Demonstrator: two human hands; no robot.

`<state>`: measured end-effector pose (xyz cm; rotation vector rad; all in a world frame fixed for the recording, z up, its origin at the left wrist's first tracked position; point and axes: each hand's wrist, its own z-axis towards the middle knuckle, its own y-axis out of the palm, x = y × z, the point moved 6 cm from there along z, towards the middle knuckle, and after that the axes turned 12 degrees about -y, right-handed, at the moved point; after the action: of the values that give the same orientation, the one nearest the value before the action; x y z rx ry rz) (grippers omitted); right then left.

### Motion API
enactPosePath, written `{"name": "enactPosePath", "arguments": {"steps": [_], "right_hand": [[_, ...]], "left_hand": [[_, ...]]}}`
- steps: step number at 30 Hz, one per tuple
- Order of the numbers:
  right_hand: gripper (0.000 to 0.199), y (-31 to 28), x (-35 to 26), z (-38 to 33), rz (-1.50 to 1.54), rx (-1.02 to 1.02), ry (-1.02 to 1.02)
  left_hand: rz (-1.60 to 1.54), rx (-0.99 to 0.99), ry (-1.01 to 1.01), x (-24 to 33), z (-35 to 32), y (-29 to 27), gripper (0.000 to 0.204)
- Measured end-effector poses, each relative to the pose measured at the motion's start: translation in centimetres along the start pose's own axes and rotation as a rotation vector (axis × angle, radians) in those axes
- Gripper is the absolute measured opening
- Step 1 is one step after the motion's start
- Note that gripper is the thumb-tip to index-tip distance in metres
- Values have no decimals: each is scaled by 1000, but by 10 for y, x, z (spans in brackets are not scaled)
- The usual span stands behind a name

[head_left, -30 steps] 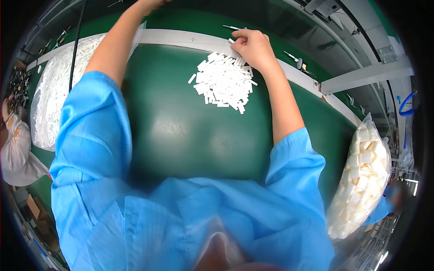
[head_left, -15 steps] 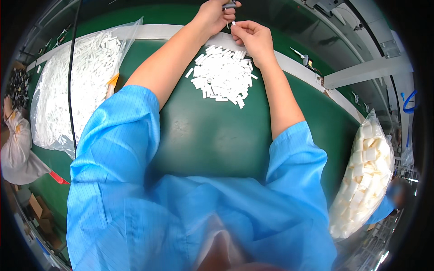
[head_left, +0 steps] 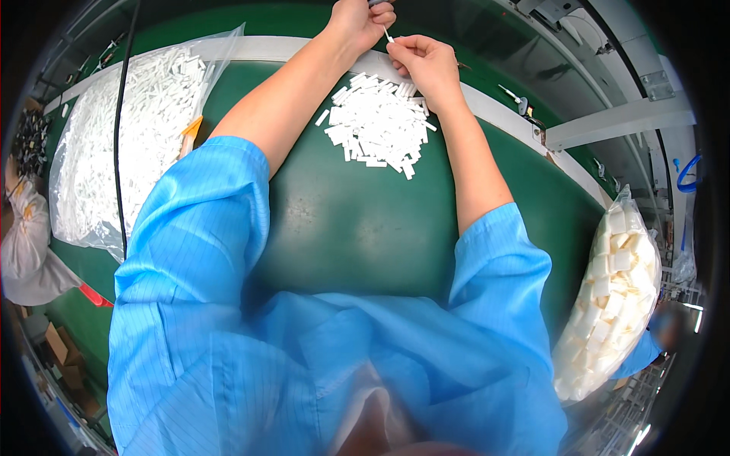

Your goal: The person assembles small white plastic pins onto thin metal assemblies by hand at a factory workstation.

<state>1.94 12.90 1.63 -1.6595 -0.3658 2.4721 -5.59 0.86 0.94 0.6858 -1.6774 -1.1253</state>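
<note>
Green bench — both hands (head_left: pixel 399 42) raised, pinching above white pieces (head_left: pixel 378 125).

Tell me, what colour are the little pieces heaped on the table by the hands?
White. The heap of small pieces lies on the green table, clearest in the head view.

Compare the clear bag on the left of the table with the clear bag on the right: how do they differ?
The left bag lies flat and spread out on the green table; the right bag stands bulging at the table's edge. The left bag holds small flat white pieces, the right bag chunkier cream-white blocks. A black cable crosses the left bag, none crosses the right bag. Both are transparent plastic and well filled.
</note>
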Motion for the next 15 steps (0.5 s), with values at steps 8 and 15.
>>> {"name": "enactPosePath", "arguments": {"steps": [8, 15], "right_hand": [[20, 3, -3, 0, -2, -39, 21], [22, -20, 14, 8, 231, 220, -22]], "left_hand": [[-1, -13, 2, 0, 0, 0, 17], [515, 155, 2, -38, -21, 22, 18]]}}
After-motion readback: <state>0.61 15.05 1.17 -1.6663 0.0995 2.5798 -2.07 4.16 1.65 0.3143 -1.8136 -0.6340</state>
